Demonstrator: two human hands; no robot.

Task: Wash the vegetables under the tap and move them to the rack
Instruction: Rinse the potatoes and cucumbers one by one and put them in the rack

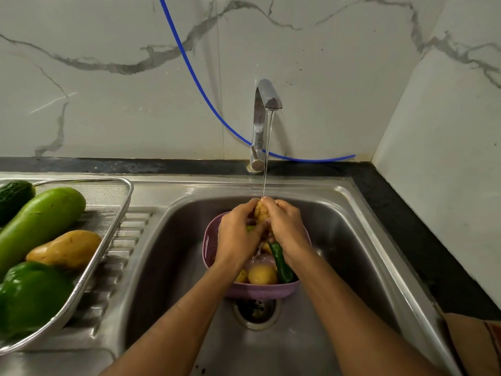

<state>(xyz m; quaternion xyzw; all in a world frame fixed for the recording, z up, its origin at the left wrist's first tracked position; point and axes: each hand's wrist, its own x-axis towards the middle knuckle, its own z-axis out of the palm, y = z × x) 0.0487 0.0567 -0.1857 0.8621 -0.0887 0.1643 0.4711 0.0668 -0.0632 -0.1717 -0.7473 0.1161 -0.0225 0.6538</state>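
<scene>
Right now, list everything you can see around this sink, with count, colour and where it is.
tap: one, chrome, behind the sink, water running
sink: one, steel basin
colander: one, purple, in the sink
potato in hands: one, yellow-brown, under the stream
vegetables in colander: yellow potato, green chilli; others partly hidden
rack: one, steel mesh, on the drainboard at left
rack contents: long green gourd, potato, green pepper, dark green vegetable
hose: one, blue, along the wall
left hand: grips potato
right hand: grips potato
</scene>
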